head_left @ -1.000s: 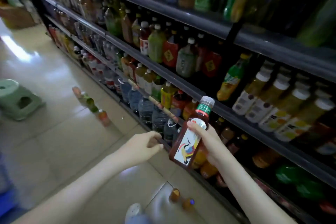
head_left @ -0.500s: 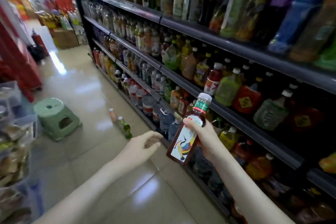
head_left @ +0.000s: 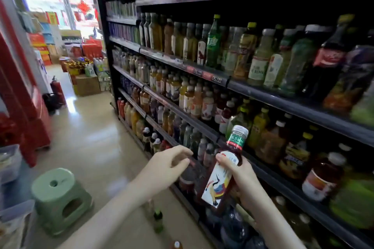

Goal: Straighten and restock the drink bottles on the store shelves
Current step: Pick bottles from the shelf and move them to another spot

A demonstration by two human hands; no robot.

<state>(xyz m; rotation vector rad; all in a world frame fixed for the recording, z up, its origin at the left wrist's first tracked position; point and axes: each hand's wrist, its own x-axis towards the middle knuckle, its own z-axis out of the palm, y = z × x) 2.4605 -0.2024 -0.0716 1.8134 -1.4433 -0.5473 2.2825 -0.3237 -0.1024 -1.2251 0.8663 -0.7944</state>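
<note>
Shop: long shelves [head_left: 238,85] stocked with drink bottles [head_left: 212,44], price tags [head_left: 216,79].

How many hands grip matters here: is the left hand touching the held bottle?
Apart: head view shows a clear gap between left hand and bottle.

"东方树叶" on bottle [head_left: 218,183] neck band

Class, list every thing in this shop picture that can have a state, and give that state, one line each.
Bottle, capped, tilted, held off the shelf.
Right hand, grips the bottle around its middle.
Left hand, holds nothing, fingers loosely curled.
Stool, upright on the floor.
Floor bottle, upright.
Shelves, stocked with upright bottles.
</note>
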